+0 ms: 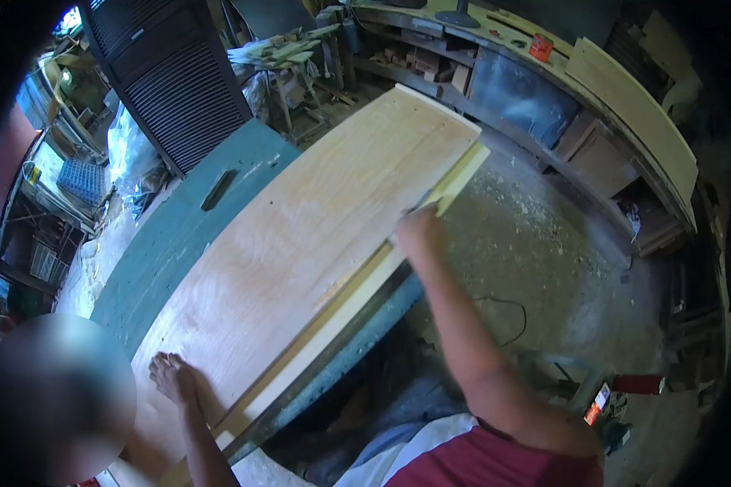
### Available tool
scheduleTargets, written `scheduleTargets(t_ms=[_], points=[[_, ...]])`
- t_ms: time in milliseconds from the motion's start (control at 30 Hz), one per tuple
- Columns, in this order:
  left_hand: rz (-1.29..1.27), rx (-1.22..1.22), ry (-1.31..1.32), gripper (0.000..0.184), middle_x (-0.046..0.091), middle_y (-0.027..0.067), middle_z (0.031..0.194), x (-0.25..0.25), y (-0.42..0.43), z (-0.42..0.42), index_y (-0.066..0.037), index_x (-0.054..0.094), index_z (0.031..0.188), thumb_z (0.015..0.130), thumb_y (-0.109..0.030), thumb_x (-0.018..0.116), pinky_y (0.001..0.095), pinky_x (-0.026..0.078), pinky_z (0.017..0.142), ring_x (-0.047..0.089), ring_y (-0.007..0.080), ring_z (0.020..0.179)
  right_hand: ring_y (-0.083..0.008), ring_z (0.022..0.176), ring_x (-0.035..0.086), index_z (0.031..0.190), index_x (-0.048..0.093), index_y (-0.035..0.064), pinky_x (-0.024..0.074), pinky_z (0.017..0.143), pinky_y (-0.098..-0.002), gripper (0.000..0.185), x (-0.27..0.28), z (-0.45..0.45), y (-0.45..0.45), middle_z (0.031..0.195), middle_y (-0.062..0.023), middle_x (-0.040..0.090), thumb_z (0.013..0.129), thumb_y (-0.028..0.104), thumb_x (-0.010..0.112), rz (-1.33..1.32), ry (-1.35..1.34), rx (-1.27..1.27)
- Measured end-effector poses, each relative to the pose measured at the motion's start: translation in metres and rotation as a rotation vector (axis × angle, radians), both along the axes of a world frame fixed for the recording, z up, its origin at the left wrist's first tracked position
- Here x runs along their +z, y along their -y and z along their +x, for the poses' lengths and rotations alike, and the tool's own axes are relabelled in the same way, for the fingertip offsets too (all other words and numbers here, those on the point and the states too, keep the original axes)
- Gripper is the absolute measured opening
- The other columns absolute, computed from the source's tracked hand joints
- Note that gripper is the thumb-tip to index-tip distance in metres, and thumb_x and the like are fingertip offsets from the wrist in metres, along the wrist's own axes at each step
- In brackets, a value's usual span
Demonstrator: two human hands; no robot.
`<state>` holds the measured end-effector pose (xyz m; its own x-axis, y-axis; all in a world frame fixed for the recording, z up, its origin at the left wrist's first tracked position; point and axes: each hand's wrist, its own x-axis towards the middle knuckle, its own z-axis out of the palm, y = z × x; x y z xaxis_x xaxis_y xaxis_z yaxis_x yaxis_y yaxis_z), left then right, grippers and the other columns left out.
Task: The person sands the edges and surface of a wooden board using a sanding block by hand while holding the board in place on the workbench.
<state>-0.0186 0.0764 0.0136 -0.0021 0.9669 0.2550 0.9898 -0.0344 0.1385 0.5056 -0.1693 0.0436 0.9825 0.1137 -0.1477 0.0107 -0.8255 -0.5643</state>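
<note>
A long, pale plywood panel lies slantwise on a worktable with a green top. My left hand rests on the panel's near end, fingers spread. At the panel's right long edge, my right hand is closed, slightly blurred by motion. Whatever it grips is mostly hidden; a small dark bit shows by the fingers. Along that edge runs a light wooden strip, just below the panel's face.
A dark louvred door stands behind the table. A workbench with a red can curves along the back right. A cable lies on the dusty floor. A blurred round patch covers the lower left.
</note>
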Motion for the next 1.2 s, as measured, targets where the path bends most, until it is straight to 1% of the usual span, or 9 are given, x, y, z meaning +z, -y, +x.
scheduleTargets(t_ms=[133, 267, 533, 700, 767, 900, 1033, 1133, 1200], points=[[-0.001, -0.015, 0.000, 0.038, 0.060, 0.0166, 0.134, 0.000, 0.000, -0.001, -0.008, 0.063, 0.127, 0.102, -0.034, 0.054, 0.0539, 0.045, 0.105, 0.055, 0.0380, 0.128, -0.0459, 0.102, 0.074, 0.122, 0.047, -0.0125, 0.0573, 0.095, -0.0524, 0.057, 0.006, -0.092, 0.002, 0.105, -0.0337, 0.073, 0.102, 0.041, 0.056, 0.046, -0.048, 0.177], [0.003, -0.021, 0.046, 0.037, 0.060, 0.0168, 0.135, -0.001, 0.000, -0.005, -0.009, 0.064, 0.127, 0.101, -0.035, 0.055, 0.0519, 0.044, 0.107, 0.054, 0.0374, 0.129, -0.0463, 0.103, 0.073, 0.120, 0.049, -0.0125, 0.0577, 0.095, -0.0518, 0.056, 0.005, -0.087, 0.013, 0.108, -0.0334, 0.073, 0.102, 0.040, 0.056, 0.055, 0.004, 0.197], [-0.010, -0.012, 0.071, 0.033, 0.061, 0.0147, 0.135, 0.007, 0.007, 0.001, -0.010, 0.065, 0.123, 0.100, -0.033, 0.057, 0.0512, 0.044, 0.107, 0.054, 0.0356, 0.130, -0.0461, 0.127, 0.063, 0.135, 0.050, -0.0095, 0.0508, 0.107, -0.0509, 0.066, 0.003, 0.076, 0.034, 0.134, -0.0304, 0.066, 0.101, 0.047, 0.056, 0.000, 0.048, -0.040], [-0.018, 0.037, 0.035, 0.029, 0.061, 0.0135, 0.133, 0.009, 0.005, 0.007, -0.012, 0.064, 0.122, 0.101, -0.031, 0.057, 0.0546, 0.045, 0.105, 0.054, 0.0362, 0.129, -0.0446, 0.128, 0.063, 0.139, 0.050, -0.0082, 0.0501, 0.108, -0.0504, 0.066, -0.017, 0.198, 0.051, 0.138, -0.0305, 0.064, 0.100, 0.045, 0.056, -0.057, 0.137, -0.042], [0.011, 0.028, 0.037, 0.027, 0.060, 0.0131, 0.133, -0.002, 0.002, 0.003, -0.012, 0.064, 0.121, 0.102, -0.030, 0.057, 0.0559, 0.045, 0.104, 0.054, 0.0364, 0.129, -0.0445, 0.127, 0.064, 0.138, 0.053, -0.0075, 0.0502, 0.107, -0.0502, 0.064, -0.017, 0.225, 0.060, 0.134, -0.0311, 0.066, 0.100, 0.045, 0.055, -0.096, 0.121, 0.091], [0.019, 0.039, 0.043, 0.027, 0.060, 0.0128, 0.134, 0.004, 0.002, 0.007, -0.013, 0.064, 0.121, 0.102, -0.031, 0.057, 0.0558, 0.044, 0.105, 0.054, 0.0366, 0.129, -0.0455, 0.119, 0.068, 0.137, 0.053, -0.0075, 0.0531, 0.102, -0.0511, 0.063, -0.013, 0.177, 0.055, 0.126, -0.0326, 0.069, 0.100, 0.044, 0.054, -0.141, 0.192, 0.083], [0.009, 0.055, 0.048, 0.027, 0.060, 0.0130, 0.134, 0.004, 0.004, 0.007, -0.013, 0.064, 0.121, 0.101, -0.031, 0.058, 0.0539, 0.044, 0.106, 0.054, 0.0353, 0.130, -0.0491, 0.117, 0.066, 0.135, 0.052, -0.0061, 0.0531, 0.099, -0.0543, 0.061, -0.011, 0.069, 0.058, 0.126, -0.0335, 0.067, 0.102, 0.045, 0.055, -0.162, 0.151, 0.259], [0.023, 0.044, 0.073, 0.028, 0.060, 0.0128, 0.134, 0.005, 0.006, 0.006, -0.013, 0.065, 0.121, 0.101, -0.031, 0.058, 0.0528, 0.044, 0.106, 0.053, 0.0344, 0.130, -0.0477, 0.114, 0.067, 0.133, 0.053, -0.0048, 0.0535, 0.099, -0.0511, 0.057, -0.035, 0.025, 0.085, 0.125, -0.0304, 0.068, 0.101, 0.042, 0.058, -0.072, 0.175, 0.432], [0.023, 0.035, 0.116, 0.033, 0.062, 0.0146, 0.134, 0.013, 0.011, 0.008, -0.009, 0.067, 0.125, 0.101, -0.030, 0.060, 0.0510, 0.044, 0.107, 0.054, 0.0353, 0.130, -0.0398, 0.103, 0.070, 0.131, 0.057, -0.0023, 0.0541, 0.095, -0.0448, 0.051, -0.077, 0.028, 0.102, 0.118, -0.0234, 0.071, 0.104, 0.041, 0.057, 0.288, -0.020, 0.541]])
